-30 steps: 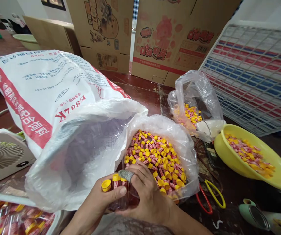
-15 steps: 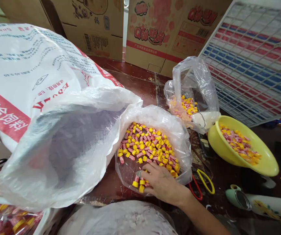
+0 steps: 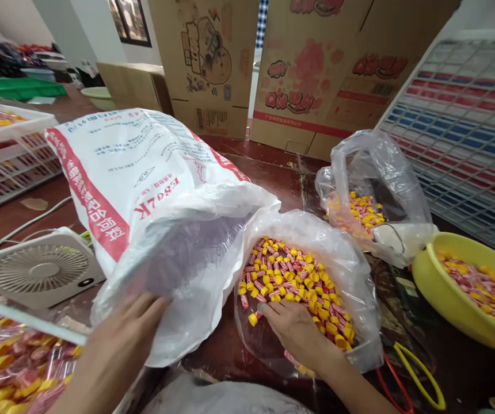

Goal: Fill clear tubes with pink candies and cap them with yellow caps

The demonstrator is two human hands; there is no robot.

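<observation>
My left hand (image 3: 129,330) reaches to the mouth of a big white sack (image 3: 165,167) with red and blue print. Its fingers are smeared by motion against the sack's pale lining, so their grip cannot be told. My right hand (image 3: 294,330) is in an opened clear plastic bag (image 3: 360,276), fingers curled down and tips hidden. Before them sits a small pink-and-white tube with a yellow cap (image 3: 253,319). Many similar capped tubes (image 3: 294,276) lie heaped in the bag, just beyond the hand. A few more show beneath my right wrist.
A yellow bowl (image 3: 429,287) and a clear bag (image 3: 381,149) at right hold similar pieces. Filled packs (image 3: 18,362) lie lower left, beside a small fan (image 3: 40,267). A white crate (image 3: 14,172) stands far left. Cartons (image 3: 308,86) and a wire rack (image 3: 472,115) border the table.
The view has swung left and back, bringing the fan and crate into sight. My left hand has come in at the sack's mouth. My right hand stays in the clear bag.
</observation>
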